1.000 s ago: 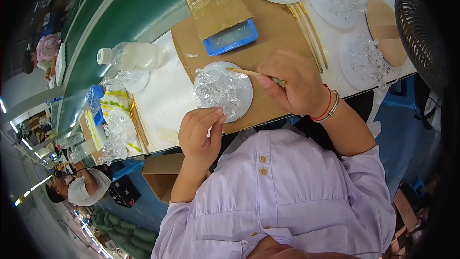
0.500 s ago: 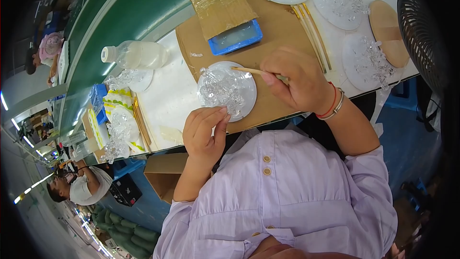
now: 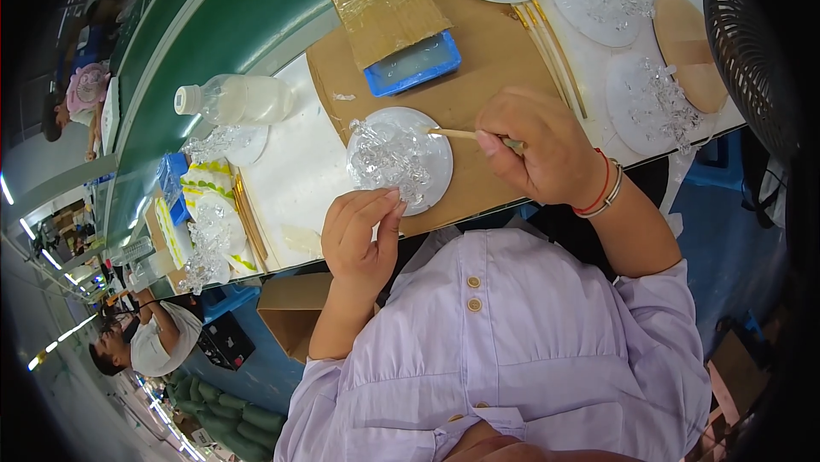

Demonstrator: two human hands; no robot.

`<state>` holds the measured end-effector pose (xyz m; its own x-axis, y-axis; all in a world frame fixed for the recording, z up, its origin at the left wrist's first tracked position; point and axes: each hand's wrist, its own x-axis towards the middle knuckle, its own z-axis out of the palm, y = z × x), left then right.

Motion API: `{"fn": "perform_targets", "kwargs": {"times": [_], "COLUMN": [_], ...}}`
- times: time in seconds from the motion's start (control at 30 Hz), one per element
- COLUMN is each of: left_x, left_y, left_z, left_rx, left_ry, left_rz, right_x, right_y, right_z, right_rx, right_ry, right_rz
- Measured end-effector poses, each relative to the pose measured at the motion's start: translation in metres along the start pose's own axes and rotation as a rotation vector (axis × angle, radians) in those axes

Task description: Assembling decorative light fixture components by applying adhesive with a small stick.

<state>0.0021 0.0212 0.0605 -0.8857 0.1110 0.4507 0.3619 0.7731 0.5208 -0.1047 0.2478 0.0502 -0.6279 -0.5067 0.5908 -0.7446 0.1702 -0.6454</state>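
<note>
A white round plate [image 3: 438, 173] carries a heap of small clear plastic pieces [image 3: 389, 159] and lies on the brown cardboard before me. At its near edge is my left hand [image 3: 362, 236], thumb and fingertips pinched together; whatever they hold is too small to make out. My right hand [image 3: 540, 144] is closed around a thin wooden stick [image 3: 457, 133], whose tip points left over the plate's right rim. Beyond the plate stands a blue tray [image 3: 418, 69] of cloudy liquid, partly covered by a taped cardboard flap [image 3: 389, 14].
Several thin sticks [image 3: 551, 56] lie right of the tray. More plates of clear pieces [image 3: 653, 103] sit at the right, beside a fan [image 3: 752, 61]. A plastic bottle [image 3: 243, 101] lies at the left. Farther left are striped cloths [image 3: 209, 180]. Another person [image 3: 162, 338] sits beyond.
The stick in my right hand has shifted slightly right, its tip now near the plate's right rim. My left hand stays pinched at the near edge. The whole view has shifted slightly.
</note>
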Motion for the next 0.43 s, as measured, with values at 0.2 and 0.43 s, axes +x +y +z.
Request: {"fn": "perform_targets", "kwargs": {"times": [0.2,0.43], "left_x": [0.000,-0.001], "left_y": [0.000,-0.001], "left_z": [0.001,0.001], "left_rx": [-0.002,-0.010], "left_ry": [0.002,0.010], "left_rz": [0.001,0.000], "right_x": [-0.003,-0.011], "right_y": [-0.009,-0.017], "right_z": [-0.003,-0.006], "right_rx": [0.019,0.035], "right_ry": [0.018,-0.004], "right_rz": [-0.009,0.009]}}
